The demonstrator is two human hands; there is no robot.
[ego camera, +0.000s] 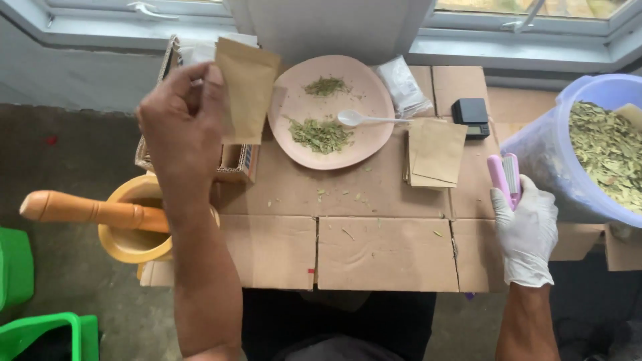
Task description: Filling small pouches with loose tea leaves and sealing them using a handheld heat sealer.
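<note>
Head view: the bare left hand (182, 124) pinches a flat brown paper pouch (245, 89) upright, raised just left of the round pink plate (287, 100) of dried green leaves, mouth presumably kept accessible. The white-gloved right hand (528, 227), right of the plate, closes its grip around a pink handheld sealer (506, 177) over the cardboard counter (384, 254).

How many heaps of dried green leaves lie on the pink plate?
2. One small heap lies near the far rim of the pink plate; a larger heap lies nearer the person, beside the white spoon.
</note>
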